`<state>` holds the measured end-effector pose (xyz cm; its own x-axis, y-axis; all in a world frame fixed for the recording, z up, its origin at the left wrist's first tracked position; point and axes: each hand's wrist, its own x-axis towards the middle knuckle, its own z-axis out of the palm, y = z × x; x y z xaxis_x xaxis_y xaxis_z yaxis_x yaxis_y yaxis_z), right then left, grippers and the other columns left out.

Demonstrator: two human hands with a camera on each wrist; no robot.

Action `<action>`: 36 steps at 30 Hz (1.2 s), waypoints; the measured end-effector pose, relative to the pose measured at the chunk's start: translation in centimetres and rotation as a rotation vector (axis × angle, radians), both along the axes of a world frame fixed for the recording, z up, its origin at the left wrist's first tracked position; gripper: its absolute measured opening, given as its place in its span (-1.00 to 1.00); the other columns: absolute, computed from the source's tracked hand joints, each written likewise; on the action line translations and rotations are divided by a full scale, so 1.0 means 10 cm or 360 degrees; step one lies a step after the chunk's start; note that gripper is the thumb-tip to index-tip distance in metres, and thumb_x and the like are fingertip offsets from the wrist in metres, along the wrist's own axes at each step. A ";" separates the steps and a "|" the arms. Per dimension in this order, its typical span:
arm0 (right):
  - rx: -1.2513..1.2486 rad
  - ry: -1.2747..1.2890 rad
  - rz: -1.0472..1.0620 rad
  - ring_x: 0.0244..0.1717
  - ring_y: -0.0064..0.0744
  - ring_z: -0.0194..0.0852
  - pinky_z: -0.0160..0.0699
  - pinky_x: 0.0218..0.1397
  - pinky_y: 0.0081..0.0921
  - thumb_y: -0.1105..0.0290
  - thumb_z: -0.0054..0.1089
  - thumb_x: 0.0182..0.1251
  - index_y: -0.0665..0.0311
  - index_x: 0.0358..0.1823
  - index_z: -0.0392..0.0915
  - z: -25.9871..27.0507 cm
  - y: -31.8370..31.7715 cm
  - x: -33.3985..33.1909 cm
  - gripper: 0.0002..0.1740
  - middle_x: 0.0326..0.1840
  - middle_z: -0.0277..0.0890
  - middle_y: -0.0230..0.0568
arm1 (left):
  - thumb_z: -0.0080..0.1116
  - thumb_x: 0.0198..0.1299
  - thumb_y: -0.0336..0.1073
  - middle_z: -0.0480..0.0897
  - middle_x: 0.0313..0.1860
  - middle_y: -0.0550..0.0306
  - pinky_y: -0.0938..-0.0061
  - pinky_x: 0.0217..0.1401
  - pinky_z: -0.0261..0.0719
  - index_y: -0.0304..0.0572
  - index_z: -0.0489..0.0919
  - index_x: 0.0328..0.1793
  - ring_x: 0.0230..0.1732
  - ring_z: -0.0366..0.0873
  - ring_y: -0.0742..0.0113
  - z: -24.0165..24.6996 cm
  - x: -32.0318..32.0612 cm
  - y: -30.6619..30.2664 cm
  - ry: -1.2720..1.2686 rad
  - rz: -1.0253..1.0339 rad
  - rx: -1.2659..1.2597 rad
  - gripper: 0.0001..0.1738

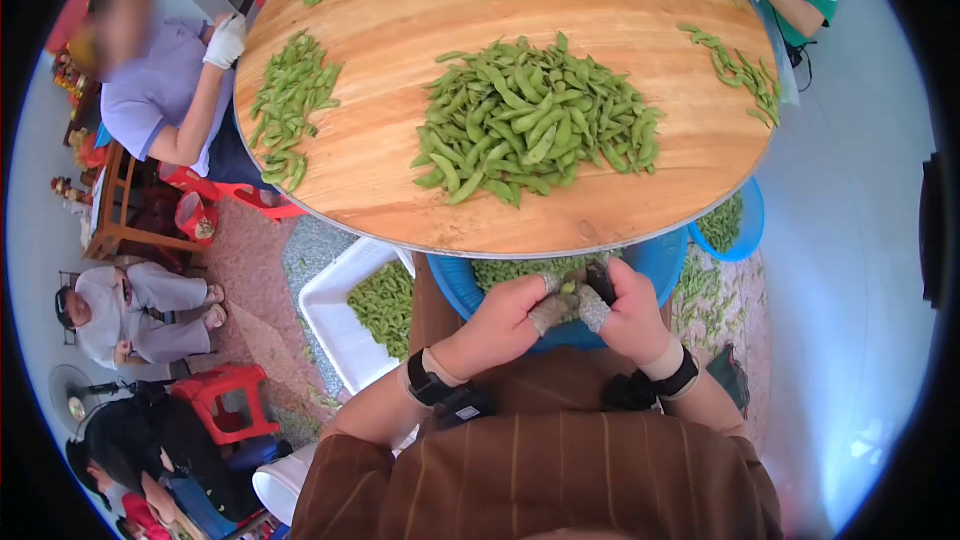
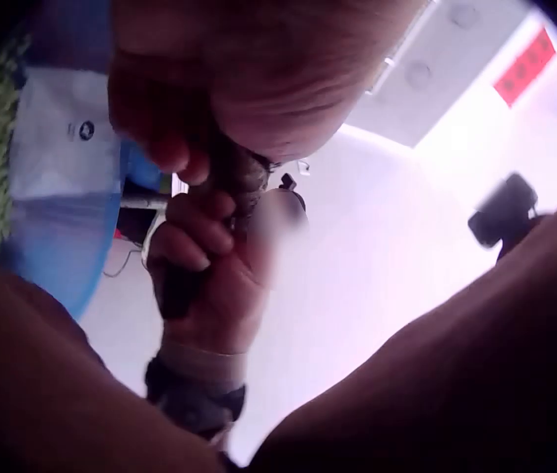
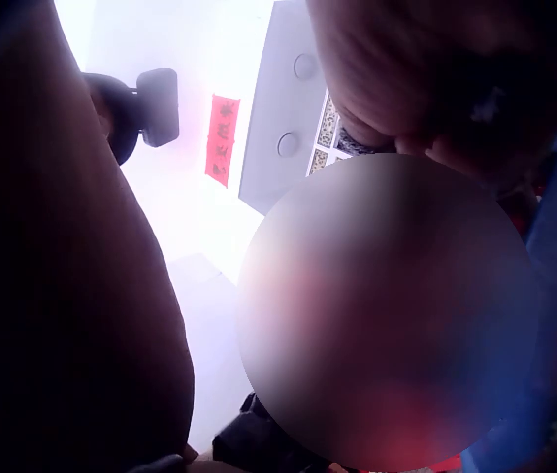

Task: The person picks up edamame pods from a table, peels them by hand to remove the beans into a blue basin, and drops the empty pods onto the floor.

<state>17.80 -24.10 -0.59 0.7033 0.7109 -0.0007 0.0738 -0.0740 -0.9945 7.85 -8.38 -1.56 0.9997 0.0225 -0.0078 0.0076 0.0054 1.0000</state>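
Note:
Just past the table's near edge, my two hands meet over a blue basin (image 1: 440,280) of green beans. The left hand (image 1: 500,318) pinches a green soybean pod (image 1: 569,288), its fingertips wrapped in pale tape. Facing it, the right hand (image 1: 638,318), also taped at the fingers, grips a small dark object (image 1: 601,283) under its thumb. In the left wrist view a dark end (image 2: 178,291) sticks out below the right fist; its kind I cannot tell. A large blurred patch hides much of the right wrist view.
A pile of soybean pods (image 1: 535,125) lies on the round wooden table (image 1: 350,140), with smaller heaps near its rim. A white box (image 1: 330,315) of pods stands left of the basin, a blue basket (image 1: 752,225) right. People sit around; a red stool (image 1: 228,400) is at left.

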 end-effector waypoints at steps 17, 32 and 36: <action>-0.0484 0.0233 -0.0250 -0.41 -0.70 0.40 0.44 -0.32 -0.60 0.38 0.17 0.32 0.33 -0.13 0.53 0.19 -0.88 0.39 -0.81 -0.36 0.50 -0.40 | -0.15 0.37 -0.45 0.55 -0.42 0.31 0.66 -0.38 0.45 -0.25 0.53 -0.09 -0.45 0.44 0.60 -0.01 -0.02 0.11 0.0283 0.0024 -0.0010 -0.81; -0.0417 -0.0905 -0.0142 -0.34 0.03 0.56 0.53 -0.28 -0.26 0.42 0.23 0.15 0.32 -0.26 0.58 0.30 -0.34 0.11 -0.84 -0.38 0.56 0.00 | 0.11 0.11 -0.39 0.45 -0.59 -0.12 0.21 -0.42 0.46 -0.29 0.44 -0.48 -0.50 0.43 -0.16 0.14 0.18 -0.16 -0.0246 0.0015 0.1038 -0.84; -0.0467 -0.0928 0.0167 -0.43 -0.06 0.53 0.50 -0.36 -0.29 0.38 0.23 0.18 0.34 -0.37 0.51 0.20 -0.19 0.13 -0.84 -0.47 0.50 -0.02 | 0.09 -0.06 -0.43 0.54 -0.46 -0.17 0.08 -0.29 0.52 -0.31 0.49 -0.42 -0.38 0.54 -0.20 0.23 0.12 -0.19 -0.0090 -0.0075 0.1145 -0.91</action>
